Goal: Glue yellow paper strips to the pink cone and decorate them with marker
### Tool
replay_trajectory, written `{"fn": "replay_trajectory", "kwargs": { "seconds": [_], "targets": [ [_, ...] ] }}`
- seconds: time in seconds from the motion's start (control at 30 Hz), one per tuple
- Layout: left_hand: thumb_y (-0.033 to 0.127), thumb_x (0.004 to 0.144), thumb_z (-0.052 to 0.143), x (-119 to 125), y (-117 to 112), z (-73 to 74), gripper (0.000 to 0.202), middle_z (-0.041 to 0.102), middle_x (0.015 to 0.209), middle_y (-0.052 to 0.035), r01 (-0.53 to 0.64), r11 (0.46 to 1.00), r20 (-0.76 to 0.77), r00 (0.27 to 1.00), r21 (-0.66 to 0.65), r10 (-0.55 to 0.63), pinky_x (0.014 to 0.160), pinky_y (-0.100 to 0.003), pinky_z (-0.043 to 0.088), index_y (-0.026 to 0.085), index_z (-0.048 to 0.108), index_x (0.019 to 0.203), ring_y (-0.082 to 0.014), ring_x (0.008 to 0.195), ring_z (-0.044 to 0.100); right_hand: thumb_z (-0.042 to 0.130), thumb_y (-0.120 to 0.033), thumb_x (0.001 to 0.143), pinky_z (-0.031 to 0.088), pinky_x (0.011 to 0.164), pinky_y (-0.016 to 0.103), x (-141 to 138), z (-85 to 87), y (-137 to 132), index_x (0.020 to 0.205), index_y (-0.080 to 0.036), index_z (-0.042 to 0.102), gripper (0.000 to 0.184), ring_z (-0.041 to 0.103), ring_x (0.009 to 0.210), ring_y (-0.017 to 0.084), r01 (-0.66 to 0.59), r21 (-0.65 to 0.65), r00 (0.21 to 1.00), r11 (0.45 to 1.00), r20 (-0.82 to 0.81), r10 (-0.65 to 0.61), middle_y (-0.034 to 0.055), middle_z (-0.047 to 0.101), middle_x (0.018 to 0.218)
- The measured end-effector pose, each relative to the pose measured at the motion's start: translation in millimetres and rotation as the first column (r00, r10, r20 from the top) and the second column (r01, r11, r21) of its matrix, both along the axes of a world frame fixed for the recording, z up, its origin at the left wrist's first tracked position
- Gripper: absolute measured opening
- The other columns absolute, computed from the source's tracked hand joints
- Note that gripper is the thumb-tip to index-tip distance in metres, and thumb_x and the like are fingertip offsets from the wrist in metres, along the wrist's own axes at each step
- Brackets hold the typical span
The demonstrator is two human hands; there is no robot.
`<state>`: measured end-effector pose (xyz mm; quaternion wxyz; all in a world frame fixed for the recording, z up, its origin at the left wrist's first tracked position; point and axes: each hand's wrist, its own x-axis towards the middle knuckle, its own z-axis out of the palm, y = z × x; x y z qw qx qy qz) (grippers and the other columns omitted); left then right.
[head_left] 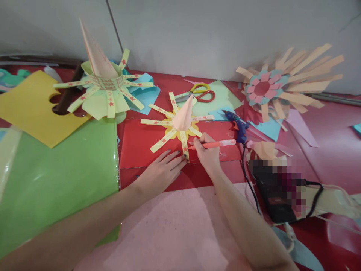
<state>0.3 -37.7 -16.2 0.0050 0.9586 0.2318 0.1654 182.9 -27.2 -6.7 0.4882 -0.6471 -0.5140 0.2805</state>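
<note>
My right hand (208, 154) grips a red felt-tip pen (220, 143), its tip at a red star on a pale yellow paper strip (182, 138). That strip is one of several spreading from a yellow scalloped base (180, 136), with a pink paper cone (183, 117) standing in its middle. Red letters and stars mark the strips. My left hand (166, 167) lies flat, fingers stretched, with its fingertips on the near end of the same strip. The craft rests on a red sheet (141, 145).
A larger cone-and-strip paper craft (108, 82) stands at back left beside yellow paper (36, 109) and a green sheet (62, 180). Scissors (204, 93) lie behind. To the right are a blue glue gun (239, 128) with a cord, a phone (276, 199) and a fringed paper craft (267, 86).
</note>
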Motion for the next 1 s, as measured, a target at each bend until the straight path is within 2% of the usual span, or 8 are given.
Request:
{"fn": "replay_trajectory", "kwargs": {
  "seconds": [0.13,0.43,0.57,0.77,0.9,1.0],
  "targets": [
    [0.018,0.093,0.044,0.0,0.4,-0.2,0.03,0.061,0.122,-0.0059,0.001,1.0,0.002,1.0,0.017,-0.001,0.104,-0.041,0.038,0.013,0.055,0.121,-0.0237,0.118,0.051,0.05,-0.028,0.079,0.035,0.05,0.023,0.0,1.2,-1.0,0.054,-0.022,0.028,0.034,0.037,0.046,0.008,-0.031,-0.012,0.999,0.999,0.017,0.031,-0.0077,0.029,0.049],
    [0.018,0.093,0.043,0.9,0.7,0.5,0.031,0.06,0.122,-0.0059,0.003,1.0,0.002,1.0,0.012,-0.003,0.104,-0.042,0.038,0.012,0.054,0.122,-0.0241,0.118,0.051,0.05,-0.028,0.08,0.039,0.052,0.023,0.1,-1.6,-0.9,0.054,-0.023,0.028,0.034,0.038,0.044,0.008,-0.014,0.017,1.0,1.0,0.006,0.014,-0.0089,0.03,0.043],
    [0.019,0.094,0.043,1.0,0.4,-0.4,0.031,0.061,0.122,-0.0054,-0.006,1.0,0.004,1.0,0.019,0.006,0.103,-0.041,0.039,0.013,0.055,0.121,-0.0239,0.118,0.051,0.05,-0.029,0.081,0.036,0.049,0.022,-0.4,1.3,-1.8,0.054,-0.022,0.028,0.035,0.035,0.042,0.007,-0.032,-0.005,0.999,0.999,0.019,0.032,-0.0091,0.031,0.042],
    [0.019,0.094,0.041,1.1,0.5,0.3,0.031,0.061,0.122,-0.0053,-0.008,1.0,-0.002,1.0,0.024,0.008,0.103,-0.04,0.039,0.014,0.055,0.121,-0.0227,0.117,0.052,0.051,-0.026,0.079,0.044,0.058,0.024,1.5,-3.4,-0.2,0.054,-0.022,0.028,0.034,0.037,0.045,0.008,-0.031,0.02,1.0,0.999,-0.002,0.031,-0.0091,0.029,0.046],
    [0.019,0.094,0.041,0.9,0.2,0.3,0.031,0.061,0.122,-0.0056,-0.009,1.0,-0.003,1.0,0.009,0.009,0.104,-0.041,0.039,0.014,0.055,0.121,-0.0231,0.118,0.051,0.05,-0.026,0.079,0.043,0.056,0.023,1.5,-4.0,0.1,0.055,-0.022,0.028,0.034,0.04,0.047,0.008,-0.007,0.023,1.0,1.0,-0.011,0.007,-0.0084,0.029,0.047],
    [0.019,0.094,0.042,0.6,0.1,-0.6,0.031,0.06,0.122,-0.0056,-0.001,1.0,-0.003,1.0,0.006,0.001,0.104,-0.041,0.038,0.014,0.054,0.122,-0.0232,0.119,0.05,0.05,-0.026,0.079,0.039,0.052,0.022,0.9,-1.5,-0.8,0.053,-0.022,0.028,0.035,0.035,0.044,0.007,-0.032,-0.002,0.999,0.999,0.017,0.032,-0.0089,0.03,0.044]
  ]
}}
